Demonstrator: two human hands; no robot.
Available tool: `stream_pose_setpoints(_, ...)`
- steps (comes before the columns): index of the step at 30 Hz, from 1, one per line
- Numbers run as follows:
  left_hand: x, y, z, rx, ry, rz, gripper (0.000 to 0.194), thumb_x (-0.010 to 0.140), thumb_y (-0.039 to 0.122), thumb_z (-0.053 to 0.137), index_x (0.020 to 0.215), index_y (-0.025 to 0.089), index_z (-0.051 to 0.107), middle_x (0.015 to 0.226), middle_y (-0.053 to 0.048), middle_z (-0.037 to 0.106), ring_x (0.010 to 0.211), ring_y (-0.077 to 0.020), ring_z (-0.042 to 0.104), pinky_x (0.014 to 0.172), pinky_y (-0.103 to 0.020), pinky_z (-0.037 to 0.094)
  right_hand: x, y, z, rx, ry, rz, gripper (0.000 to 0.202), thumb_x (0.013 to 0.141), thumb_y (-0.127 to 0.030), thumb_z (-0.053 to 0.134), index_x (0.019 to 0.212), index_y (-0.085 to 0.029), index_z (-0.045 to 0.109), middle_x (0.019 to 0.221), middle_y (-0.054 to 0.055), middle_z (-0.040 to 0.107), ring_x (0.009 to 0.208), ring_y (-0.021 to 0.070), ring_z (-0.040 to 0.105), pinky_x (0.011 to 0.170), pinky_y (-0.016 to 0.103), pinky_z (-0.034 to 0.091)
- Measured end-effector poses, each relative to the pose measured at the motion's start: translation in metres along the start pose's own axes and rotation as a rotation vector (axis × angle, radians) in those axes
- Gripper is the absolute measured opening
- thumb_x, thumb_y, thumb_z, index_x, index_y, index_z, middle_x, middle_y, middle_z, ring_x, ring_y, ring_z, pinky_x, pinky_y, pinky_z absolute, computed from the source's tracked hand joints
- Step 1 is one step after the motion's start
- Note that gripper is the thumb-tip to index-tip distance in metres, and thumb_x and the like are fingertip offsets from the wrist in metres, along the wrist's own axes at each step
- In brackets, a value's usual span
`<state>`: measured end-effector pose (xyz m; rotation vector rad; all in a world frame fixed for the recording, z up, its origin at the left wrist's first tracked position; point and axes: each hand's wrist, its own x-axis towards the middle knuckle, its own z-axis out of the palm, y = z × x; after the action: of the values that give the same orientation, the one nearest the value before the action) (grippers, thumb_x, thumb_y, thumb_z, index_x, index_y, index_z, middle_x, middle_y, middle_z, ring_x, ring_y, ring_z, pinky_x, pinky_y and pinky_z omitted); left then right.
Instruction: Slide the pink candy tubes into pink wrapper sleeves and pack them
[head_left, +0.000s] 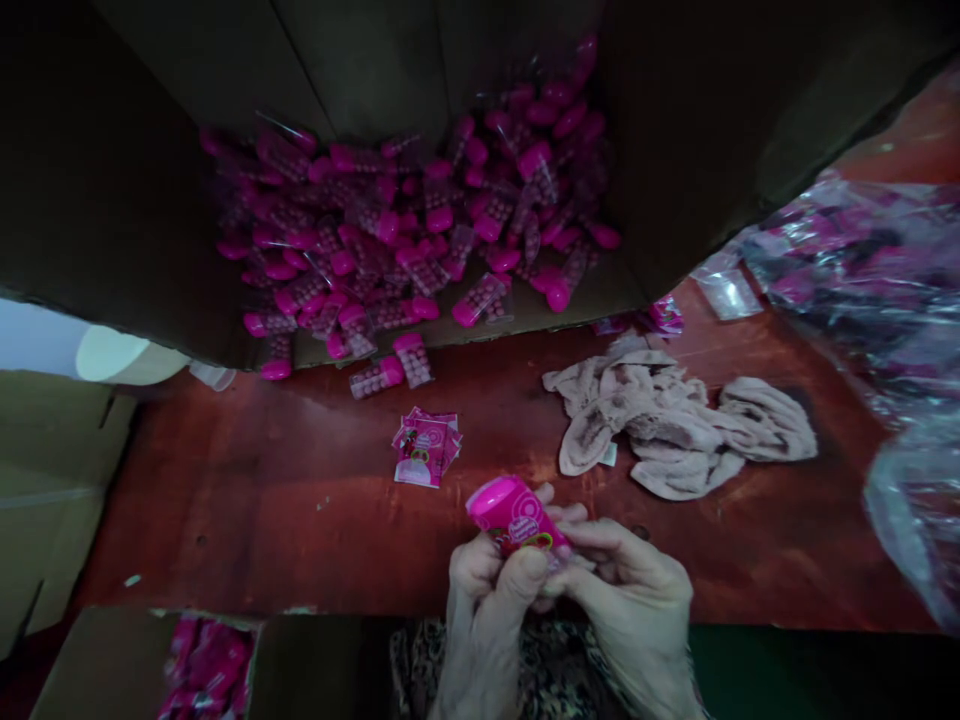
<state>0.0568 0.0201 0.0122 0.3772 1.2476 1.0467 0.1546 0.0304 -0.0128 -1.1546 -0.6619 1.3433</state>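
Observation:
A small container with a pink cap and a pink printed label (517,520) is held tilted above the table's front edge. My left hand (491,600) is wrapped round its left side, the thumb pressed on the label. At its lower right end, the fingers of my right hand (622,590) pinch it. The lower end of the container is partly hidden by my fingers. Beyond my hands lies a small stack of pink printed labels (422,450). Two pink-capped containers of small balls (414,360) rest on the table behind the stack.
A large open cardboard box (360,60) at the back holds many pink-capped containers (360,230). Crumpled cloth (682,420) lies right of centre on the red table (247,500). Clear plastic bags (885,290) fill the right side. Pink packets (210,665) sit in a box at lower left.

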Motion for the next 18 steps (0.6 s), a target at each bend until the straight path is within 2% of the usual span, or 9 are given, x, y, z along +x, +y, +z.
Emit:
stream_pose_setpoints(3, 0.001, 0.002, 0.000, -0.057, -0.014, -0.025, 0.031, 0.070, 0.038, 0.067, 0.089, 0.013, 0.072, 0.098, -0.017, 0.070, 0.094, -0.0297, 0.062, 0.079, -0.040, 0.049, -0.001, -0.001, 0.003, -0.045, -0.006, 0.023, 0.021, 0.054, -0.007, 0.078, 0.069, -0.020, 0.071, 0.055, -0.001, 0.071, 0.036, 0.0166, 0.063, 0.035, 0.021, 0.056)
stream_pose_setpoints(6, 0.002, 0.009, -0.002, -0.149, 0.015, -0.049, 0.030, 0.072, 0.036, 0.066, 0.091, 0.013, 0.072, 0.099, -0.017, 0.070, 0.097, -0.0297, 0.062, 0.082, -0.042, 0.048, -0.004, -0.002, 0.013, -0.113, -0.080, 0.046, 0.020, 0.059, -0.015, 0.078, 0.076, -0.019, 0.069, 0.054, -0.002, 0.070, 0.036, 0.0161, 0.063, 0.038, 0.022, 0.057)
stream_pose_setpoints(8, 0.003, 0.016, -0.009, -0.203, 0.075, -0.013, 0.026, 0.073, 0.034, 0.065, 0.090, 0.015, 0.071, 0.101, -0.015, 0.070, 0.100, -0.0289, 0.061, 0.086, -0.042, 0.047, -0.006, -0.003, 0.020, -0.200, -0.168, -0.009, 0.019, 0.063, -0.020, 0.077, 0.080, -0.019, 0.068, 0.058, -0.002, 0.071, 0.039, 0.0145, 0.064, 0.040, 0.021, 0.056)
stream_pose_setpoints(10, 0.003, 0.023, -0.025, -0.222, 0.181, 0.074, 0.023, 0.074, 0.034, 0.064, 0.087, 0.017, 0.071, 0.101, -0.012, 0.070, 0.100, -0.0274, 0.060, 0.086, -0.041, 0.047, -0.006, -0.006, 0.025, -0.311, -0.268, -0.122, 0.007, 0.071, -0.021, 0.071, 0.078, -0.018, 0.068, 0.056, -0.002, 0.069, 0.039, 0.0117, 0.063, 0.041, 0.019, 0.054)
stream_pose_setpoints(11, 0.002, 0.027, -0.038, -0.220, 0.250, 0.130, 0.022, 0.075, 0.036, 0.063, 0.085, 0.018, 0.071, 0.099, -0.010, 0.071, 0.098, -0.0264, 0.061, 0.086, -0.040, 0.047, -0.005, -0.009, 0.024, -0.378, -0.296, -0.192, 0.002, 0.076, -0.020, 0.067, 0.076, -0.018, 0.067, 0.055, -0.003, 0.067, 0.039, 0.0106, 0.062, 0.042, 0.018, 0.053)
stream_pose_setpoints(12, 0.000, 0.032, -0.054, -0.213, 0.327, 0.184, 0.021, 0.075, 0.037, 0.062, 0.083, 0.019, 0.070, 0.095, -0.007, 0.071, 0.096, -0.0252, 0.061, 0.086, -0.039, 0.048, -0.003, -0.013, 0.022, -0.458, -0.292, -0.272, 0.005, 0.079, -0.019, 0.063, 0.075, -0.018, 0.067, 0.054, -0.003, 0.066, 0.041, 0.0099, 0.061, 0.044, 0.019, 0.053)
stream_pose_setpoints(13, -0.004, 0.037, -0.074, -0.203, 0.408, 0.237, 0.021, 0.074, 0.039, 0.062, 0.084, 0.022, 0.069, 0.090, -0.004, 0.071, 0.092, -0.0238, 0.062, 0.085, -0.039, 0.048, 0.001, -0.017, 0.017, -0.554, -0.251, -0.364, 0.007, 0.081, -0.018, 0.061, 0.076, -0.019, 0.066, 0.056, -0.002, 0.066, 0.044, 0.0103, 0.062, 0.048, 0.020, 0.054)
stream_pose_setpoints(16, -0.031, 0.051, -0.144, -0.111, 0.639, 0.321, 0.016, 0.072, 0.042, 0.063, 0.075, 0.027, 0.068, 0.063, 0.003, 0.066, 0.069, -0.0185, 0.062, 0.076, -0.035, 0.051, 0.026, -0.029, -0.008, -0.919, 0.031, -0.649, 0.015, 0.083, -0.019, 0.058, 0.096, -0.020, 0.065, 0.086, 0.006, 0.069, 0.076, 0.0180, 0.066, 0.075, 0.033, 0.054)
stream_pose_setpoints(18, -0.059, 0.056, -0.188, -0.032, 0.708, 0.360, 0.011, 0.069, 0.041, 0.065, 0.070, 0.030, 0.066, 0.047, 0.006, 0.058, 0.054, -0.0164, 0.058, 0.060, -0.031, 0.052, 0.048, -0.032, -0.028, -1.153, 0.155, -0.744, 0.031, 0.085, -0.029, 0.055, 0.113, -0.017, 0.059, 0.108, 0.014, 0.062, 0.100, 0.0277, 0.058, 0.088, 0.046, 0.046)
